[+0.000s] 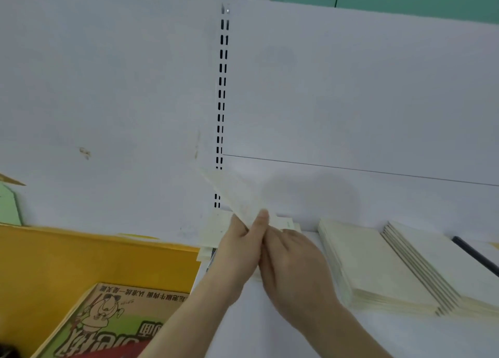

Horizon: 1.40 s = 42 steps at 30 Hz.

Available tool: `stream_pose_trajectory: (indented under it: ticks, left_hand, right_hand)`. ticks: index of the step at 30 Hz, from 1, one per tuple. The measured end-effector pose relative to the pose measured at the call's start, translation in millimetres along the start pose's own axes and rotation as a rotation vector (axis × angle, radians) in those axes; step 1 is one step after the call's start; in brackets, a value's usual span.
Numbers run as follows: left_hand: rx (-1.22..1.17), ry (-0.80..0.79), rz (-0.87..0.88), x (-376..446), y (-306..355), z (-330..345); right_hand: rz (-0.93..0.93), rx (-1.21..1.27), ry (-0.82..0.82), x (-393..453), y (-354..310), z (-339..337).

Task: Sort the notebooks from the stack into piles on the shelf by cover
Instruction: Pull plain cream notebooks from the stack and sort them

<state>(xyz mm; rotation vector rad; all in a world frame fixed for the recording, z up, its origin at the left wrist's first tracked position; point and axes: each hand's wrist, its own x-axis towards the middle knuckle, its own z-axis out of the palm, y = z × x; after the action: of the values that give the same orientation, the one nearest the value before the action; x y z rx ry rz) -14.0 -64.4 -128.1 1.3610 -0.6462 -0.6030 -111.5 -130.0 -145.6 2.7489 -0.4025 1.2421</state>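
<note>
Both hands hold one pale notebook (232, 193) tilted above the stack (216, 230), left hand (237, 239) pinching its corner, right hand (291, 260) curled beside; check the cover, then lay it squarely on the matching pile (378, 266).

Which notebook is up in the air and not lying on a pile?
The blurred pale notebook pinched by the left hand, tilted up against the white back panel. The cream pile lies flat on the shelf.
</note>
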Motion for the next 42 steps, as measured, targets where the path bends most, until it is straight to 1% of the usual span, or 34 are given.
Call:
stream_pose_trajectory:
  ticks: [1,3,5,6,7,8,10,12,13,14,17,18,25,27,29,31,33,35,37,39,42]
  left_hand:
    - [-0.017,0.083,0.028,1.7,0.6,0.7]
    - [-0.043,0.228,0.093,7.8,1.6,-5.0]
    - [-0.037,0.294,0.127,14.9,3.6,-15.5]
    - [-0.015,0.303,0.138,16.9,4.1,-20.8]
    - [0.008,0.304,0.142,18.8,3.7,-26.2]
    - [0.019,0.304,0.141,19.3,4.1,-30.7]
    - [0.008,0.305,0.121,19.9,3.9,-39.1]
    - [-0.006,0.307,0.107,19.6,3.5,-46.2]
    - [-0.002,0.308,0.105,19.2,3.6,-49.0]
    - [0.009,0.31,0.103,18.6,4.1,-51.4]
    - [0.036,0.324,0.111,16.1,5.9,-58.6]
    - [0.042,0.337,0.121,15.1,7.0,-61.3]
    - [0.141,0.397,0.189,9.0,16.4,-77.0]
    - [0.179,0.414,0.214,5.2,17.1,-79.7]
    - [0.238,0.409,0.251,1.2,17.0,-79.6]
    - [0.291,0.383,0.268,-2.1,17.1,-75.8]
    - [0.241,0.35,0.242,-3.7,15.7,-69.2]
    - [0.16,0.297,0.213,-5.7,15.3,-58.5]
    - [0.054,0.228,0.185,-9.1,15.7,-43.3]
    - [-0.062,0.158,0.168,-13.8,16.8,-27.4]
    - [-0.156,0.112,0.166,-16.4,16.7,-14.6]
  right_hand:
    - [0.007,0.09,-0.056,-3.2,0.3,1.2]
    - [0.076,0.161,-0.066,-6.6,12.0,3.0]
    - [0.169,0.115,-0.052,-2.4,30.6,0.0]
    - [0.215,0.071,-0.107,2.1,41.1,-1.0]
    - [0.244,0.035,-0.218,6.6,50.4,-1.0]
    - [0.252,0.019,-0.362,10.4,60.4,2.2]
    - [0.212,0.052,-0.616,18.9,74.0,10.8]
    - [0.204,0.082,-0.742,28.2,78.6,17.7]
    - [0.214,0.072,-0.774,32.0,78.1,19.2]
    - [0.181,0.039,-0.778,33.8,78.3,21.7]
    - [-0.055,-0.127,-0.703,33.7,73.8,21.9]
    - [-0.08,-0.156,-0.688,33.4,73.6,21.7]
    - [-0.005,-0.291,-0.625,38.7,73.6,16.2]
    - [0.086,-0.274,-0.533,42.2,73.8,8.3]
    - [0.192,-0.219,-0.391,48.4,71.5,-4.4]
    - [0.257,-0.175,-0.243,51.0,62.9,-16.6]
    - [0.288,-0.123,-0.128,50.6,44.9,-25.8]
    - [0.29,-0.123,-0.047,45.6,17.7,-28.4]
    - [0.231,-0.163,0.021,37.4,-11.0,-22.0]
    - [0.16,-0.166,0.007,27.5,-30.5,-9.6]
    - [0.172,-0.111,-0.097,12.3,-33.8,1.5]
